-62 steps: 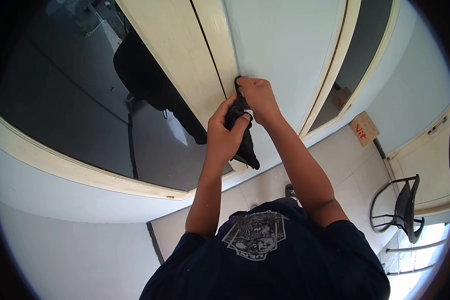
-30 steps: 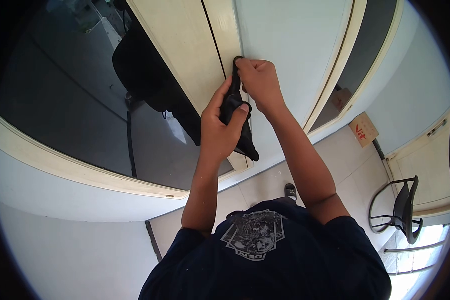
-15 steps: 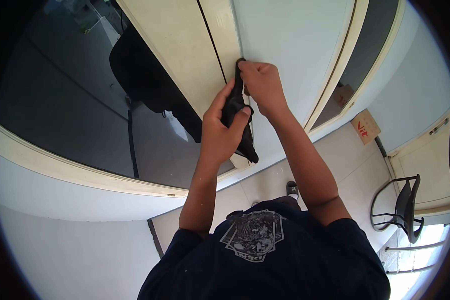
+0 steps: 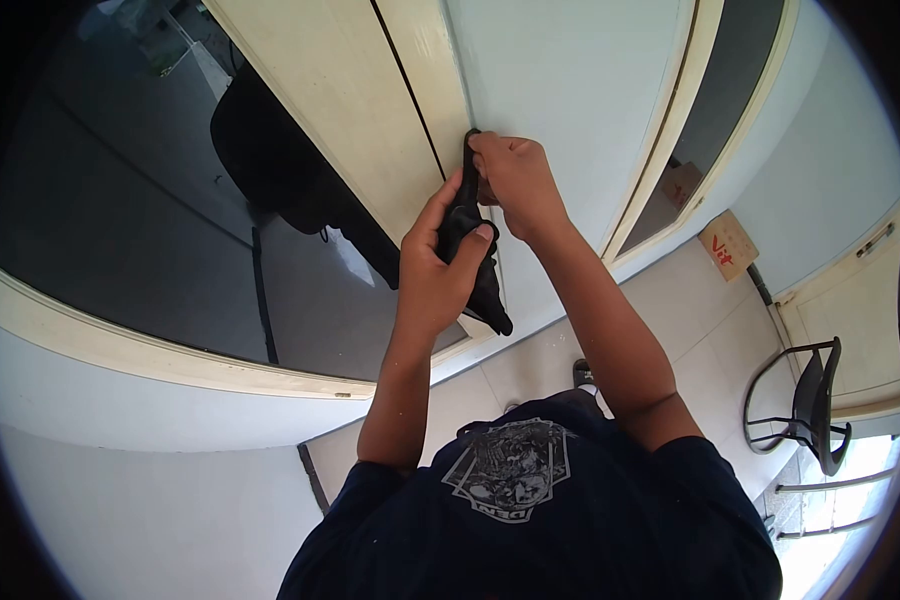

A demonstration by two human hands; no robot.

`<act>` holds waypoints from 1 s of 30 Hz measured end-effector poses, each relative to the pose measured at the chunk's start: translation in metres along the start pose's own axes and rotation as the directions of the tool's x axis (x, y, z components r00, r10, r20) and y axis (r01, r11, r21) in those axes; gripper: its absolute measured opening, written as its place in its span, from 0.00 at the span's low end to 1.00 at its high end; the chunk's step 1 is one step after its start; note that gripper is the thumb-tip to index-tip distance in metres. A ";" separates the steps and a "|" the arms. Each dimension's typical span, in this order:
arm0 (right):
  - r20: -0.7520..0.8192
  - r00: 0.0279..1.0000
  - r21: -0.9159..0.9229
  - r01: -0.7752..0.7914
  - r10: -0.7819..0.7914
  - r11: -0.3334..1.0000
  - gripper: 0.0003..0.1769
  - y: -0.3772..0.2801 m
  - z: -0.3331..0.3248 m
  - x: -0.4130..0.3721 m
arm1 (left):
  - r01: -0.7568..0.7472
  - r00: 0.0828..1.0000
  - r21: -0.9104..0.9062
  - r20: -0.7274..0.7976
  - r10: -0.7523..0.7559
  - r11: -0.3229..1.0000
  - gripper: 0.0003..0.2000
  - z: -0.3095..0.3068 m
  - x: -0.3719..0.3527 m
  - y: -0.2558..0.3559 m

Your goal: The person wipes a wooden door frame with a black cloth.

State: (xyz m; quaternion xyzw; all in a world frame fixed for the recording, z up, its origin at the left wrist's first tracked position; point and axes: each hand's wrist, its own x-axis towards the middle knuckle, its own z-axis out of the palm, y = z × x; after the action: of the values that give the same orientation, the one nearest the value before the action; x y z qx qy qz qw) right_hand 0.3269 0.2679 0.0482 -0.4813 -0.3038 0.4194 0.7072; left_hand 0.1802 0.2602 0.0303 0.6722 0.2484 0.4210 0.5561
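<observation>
A long, black, limp item (image 4: 485, 298) that looks like folded fabric hangs between my hands in front of the door frame. Its lower end narrows to a point, and I cannot make out its exact kind. My left hand (image 4: 438, 266) is closed around its middle, thumb on the near side and fingers behind. Higher up, my right hand (image 4: 517, 182) pinches the thin upper end between thumb and curled fingers. Part of the item is hidden by both hands.
Close in front stand a cream door frame (image 4: 390, 90) and a dark glass panel (image 4: 150, 230). To the right, a cardboard box (image 4: 728, 245) sits on the tiled floor (image 4: 660, 300) by the wall, and a black chair (image 4: 815, 405) stands farther right.
The black item and both hands sit slightly lower and to the left in view, and the background has shifted a little too. Both hands keep their hold.
</observation>
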 end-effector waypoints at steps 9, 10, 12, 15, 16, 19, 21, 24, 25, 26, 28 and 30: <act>0.000 0.997 -0.024 -0.076 0.076 0.997 0.19 0.021 -0.010 -0.001 | 0.029 1.000 0.011 0.003 -0.029 1.000 0.27 0.006 -0.004 -0.022; 0.001 0.999 -0.034 -0.038 0.038 0.999 0.19 0.009 -0.005 0.000 | -0.016 1.000 -0.002 -0.007 0.016 1.000 0.27 0.006 0.002 -0.013; 0.020 1.000 -0.024 0.012 -0.012 1.000 0.19 -0.020 0.007 0.009 | -0.053 0.998 -0.015 -0.027 0.052 0.998 0.27 0.007 0.010 0.010; 0.062 0.997 -0.020 0.046 -0.044 0.999 0.18 -0.028 0.006 0.009 | -0.088 0.996 0.005 -0.023 0.088 0.996 0.26 0.003 0.014 0.020; 0.051 0.999 0.010 0.018 -0.019 1.000 0.18 -0.019 0.003 0.007 | -0.065 0.998 -0.015 -0.012 0.065 0.998 0.26 0.004 0.013 0.014; 0.009 1.000 0.030 -0.022 0.022 0.999 0.18 0.028 -0.012 0.002 | 0.024 1.000 -0.007 0.001 -0.024 1.000 0.26 0.005 -0.001 -0.027; -0.021 0.991 -0.031 -0.136 0.135 0.990 0.19 0.057 -0.027 0.000 | 0.082 0.997 0.026 0.005 -0.082 0.996 0.25 0.005 -0.009 -0.046; -0.033 0.983 -0.062 -0.184 0.183 0.981 0.19 0.085 -0.039 0.002 | 0.208 0.978 0.052 0.021 -0.209 0.977 0.26 0.007 -0.018 -0.054; -0.029 0.983 -0.064 -0.180 0.179 0.982 0.19 0.076 -0.035 0.003 | 0.203 0.979 0.051 0.018 -0.204 0.978 0.26 0.008 -0.017 -0.050; -0.021 0.993 -0.056 -0.120 0.119 0.991 0.19 0.060 -0.028 0.002 | 0.147 0.989 0.034 0.002 -0.147 0.989 0.26 0.008 -0.016 -0.042; -0.017 1.000 -0.044 -0.021 0.020 0.999 0.20 0.036 -0.016 0.004 | 0.100 0.995 0.024 -0.019 -0.099 0.995 0.26 0.006 -0.013 -0.025; -0.007 1.000 -0.038 0.005 -0.006 0.999 0.20 0.033 -0.014 0.002 | 0.101 0.995 -0.018 -0.017 -0.101 0.995 0.25 0.003 -0.006 -0.010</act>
State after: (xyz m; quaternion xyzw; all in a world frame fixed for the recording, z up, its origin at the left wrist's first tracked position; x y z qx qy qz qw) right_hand 0.3295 0.2705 0.0121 -0.4951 -0.3105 0.4100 0.7002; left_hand 0.1808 0.2562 0.0187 0.6503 0.2834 0.4005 0.5800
